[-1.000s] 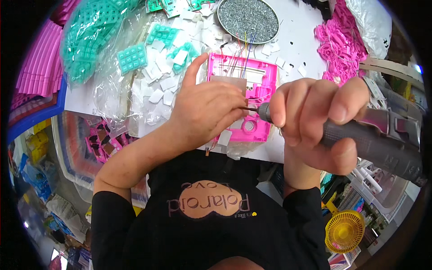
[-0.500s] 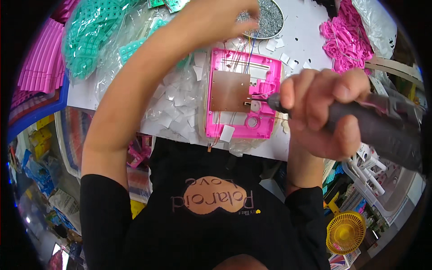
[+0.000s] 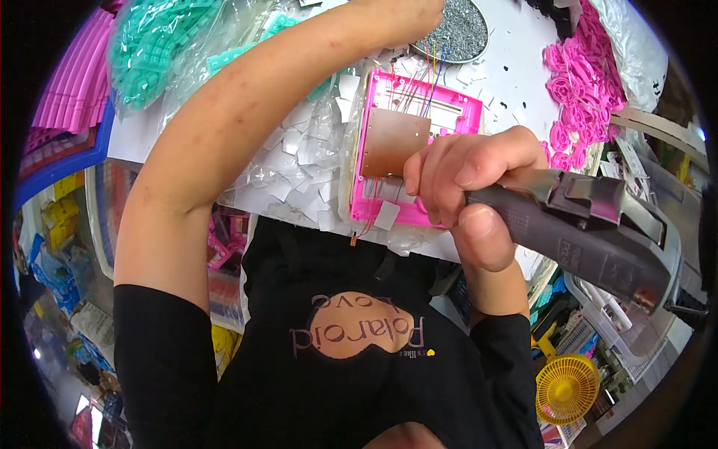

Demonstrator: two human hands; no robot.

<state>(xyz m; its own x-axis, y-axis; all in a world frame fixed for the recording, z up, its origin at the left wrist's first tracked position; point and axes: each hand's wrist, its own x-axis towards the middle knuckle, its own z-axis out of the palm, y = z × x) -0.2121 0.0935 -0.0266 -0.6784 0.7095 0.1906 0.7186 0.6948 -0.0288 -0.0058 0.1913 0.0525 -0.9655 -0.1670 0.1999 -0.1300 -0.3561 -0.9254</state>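
Observation:
My right hand [image 3: 479, 179] wraps round a dark grey electric screwdriver [image 3: 576, 232] with a metal lever on top. The hand hides its tip, over the right part of a pink plastic housing [image 3: 357, 191]. Inside the housing lies a brown circuit board [image 3: 393, 142], with several thin coloured wires [image 3: 430, 78] running from its far side. A small white card [image 3: 387, 215] lies on the near edge. At the top, my left hand [image 3: 411, 19] reaches to a round dish of small metal screws [image 3: 467, 34]. Its fingers are bunched together and partly cut off; what they hold is hidden.
Clear bags with teal keypads [image 3: 153, 63] lie at the far left, beside stacked pink parts [image 3: 71, 97]. White paper squares [image 3: 292, 161] litter the table left of the housing. A heap of pink parts [image 3: 572, 105] is at the right. A yellow fan [image 3: 566, 389] stands below the table.
My left hand has come down onto the screw dish's left edge. My right hand and the screwdriver have shifted left over the housing, covering the driver's tip.

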